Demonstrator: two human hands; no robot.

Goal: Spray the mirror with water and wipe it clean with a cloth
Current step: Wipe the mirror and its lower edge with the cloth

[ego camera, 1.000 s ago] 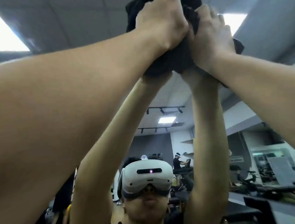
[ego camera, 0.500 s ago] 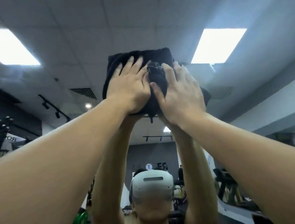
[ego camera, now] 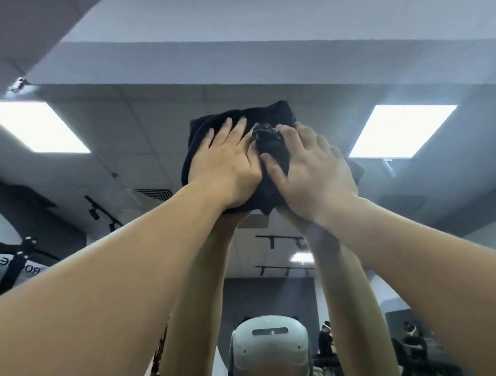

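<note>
The mirror fills most of the view, and its top edge runs just above the cloth. A black cloth is pressed against the glass high up. My left hand lies flat on the cloth's left part with its fingers straight. My right hand presses the right part, its fingers bent and a bunched fold of cloth caught between thumb and forefinger. Both arms are stretched upward. No spray bottle shows in the view.
A metal clip holds the mirror's top left corner under a grey beam. The glass reflects my arms, a white headset, ceiling light panels and people in the room behind.
The view has tilted upward and the cloth has slid up the glass toward the top edge. My left hand has gone from clenching the cloth to lying flat on it.
</note>
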